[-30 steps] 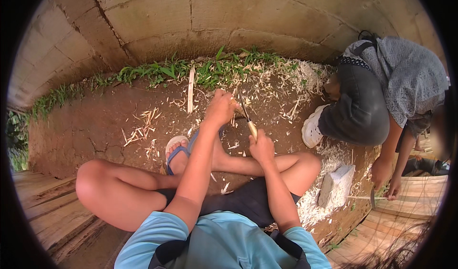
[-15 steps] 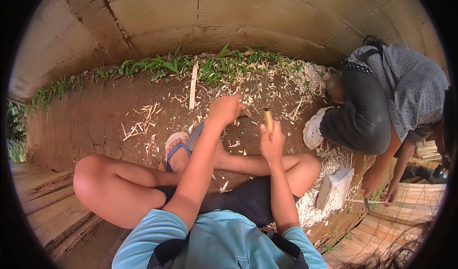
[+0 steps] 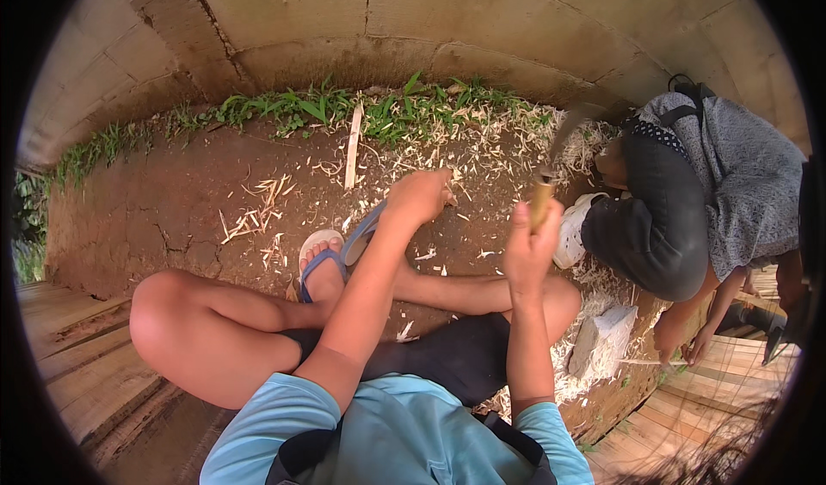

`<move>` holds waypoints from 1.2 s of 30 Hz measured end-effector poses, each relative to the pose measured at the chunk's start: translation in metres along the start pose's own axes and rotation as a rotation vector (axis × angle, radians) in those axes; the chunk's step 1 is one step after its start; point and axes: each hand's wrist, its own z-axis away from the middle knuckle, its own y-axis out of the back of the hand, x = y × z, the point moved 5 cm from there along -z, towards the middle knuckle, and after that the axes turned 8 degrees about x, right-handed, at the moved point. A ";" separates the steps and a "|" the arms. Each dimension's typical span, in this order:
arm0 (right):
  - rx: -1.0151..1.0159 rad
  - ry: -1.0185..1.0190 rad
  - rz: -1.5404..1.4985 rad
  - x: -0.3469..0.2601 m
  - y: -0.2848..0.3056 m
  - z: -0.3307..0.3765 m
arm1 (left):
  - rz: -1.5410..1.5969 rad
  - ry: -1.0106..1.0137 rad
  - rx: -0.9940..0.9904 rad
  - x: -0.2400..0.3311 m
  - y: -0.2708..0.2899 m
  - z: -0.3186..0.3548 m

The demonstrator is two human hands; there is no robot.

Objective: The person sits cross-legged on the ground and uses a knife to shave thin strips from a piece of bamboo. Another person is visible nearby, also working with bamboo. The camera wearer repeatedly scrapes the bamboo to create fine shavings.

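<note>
My right hand (image 3: 529, 248) is closed around the pale wooden handle of a knife (image 3: 542, 203). Its dark blade looks curved and is blurred, pointing away from me toward the wall. My left hand (image 3: 417, 197) is held out over the ground with its fingers curled closed; what they hold, if anything, is too small to make out. The two hands are apart, above my crossed legs. Pale wood shavings (image 3: 258, 214) lie scattered on the brown dirt, and a flat wooden strip (image 3: 353, 147) rests by the grass beyond my left hand.
Close on my right crouches another person (image 3: 740, 166), whose hands hold a thin pale strip. A whitish block (image 3: 602, 341) stands amid shavings near my right knee. Grass (image 3: 292, 109) lines the foot of the block wall (image 3: 447, 12). Planks (image 3: 73, 334) lie at lower left.
My right hand has swung the knife to the right and slightly away from me. The left hand has shifted slightly right. The other person's hands have moved a little.
</note>
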 end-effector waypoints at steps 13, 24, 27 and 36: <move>-0.332 -0.161 0.397 0.089 -0.032 0.053 | 0.084 -0.010 0.047 -0.004 -0.004 -0.007; -0.741 -0.340 0.817 0.170 -0.062 0.077 | 0.025 -0.073 -0.018 0.011 -0.011 -0.003; -0.700 -0.390 0.729 0.164 -0.066 0.072 | 0.034 -0.087 -0.025 0.007 -0.018 -0.008; -0.865 -0.446 0.598 0.159 -0.059 0.090 | 0.104 -0.120 0.226 -0.003 -0.035 -0.014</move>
